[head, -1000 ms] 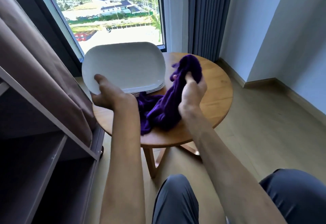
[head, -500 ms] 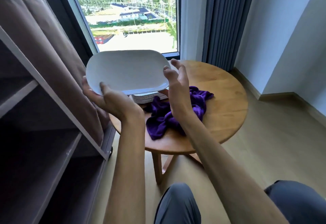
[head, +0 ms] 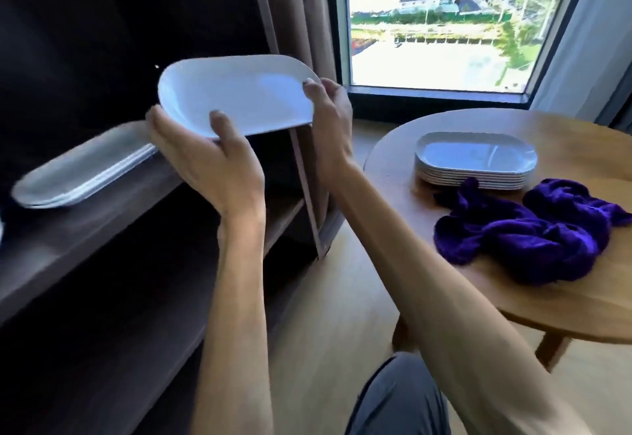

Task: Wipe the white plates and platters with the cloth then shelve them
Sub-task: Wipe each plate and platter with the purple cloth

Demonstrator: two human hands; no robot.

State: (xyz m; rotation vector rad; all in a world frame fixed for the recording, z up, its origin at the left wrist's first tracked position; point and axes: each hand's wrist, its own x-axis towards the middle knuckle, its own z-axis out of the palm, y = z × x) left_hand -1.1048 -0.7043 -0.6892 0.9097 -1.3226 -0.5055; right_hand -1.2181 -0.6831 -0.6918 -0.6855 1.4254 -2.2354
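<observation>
I hold a white oblong platter in the air in front of the dark shelf unit. My left hand grips its near edge, thumb on top. My right hand grips its right end with fingertips over the rim. A small stack of white platters lies on the upper shelf, to the left and just below the held platter. Several more white platters are stacked on the round wooden table. The purple cloth lies crumpled on the table in front of that stack.
The shelf unit has a lower shelf and a thin upright post at its right corner. A brown curtain hangs beside the window. My knee shows at the bottom, above a light wood floor.
My right hand let go of the cloth, which now lies on the table, and took the platter's right end. Both hands carried the platter left, off the table, toward the shelf.
</observation>
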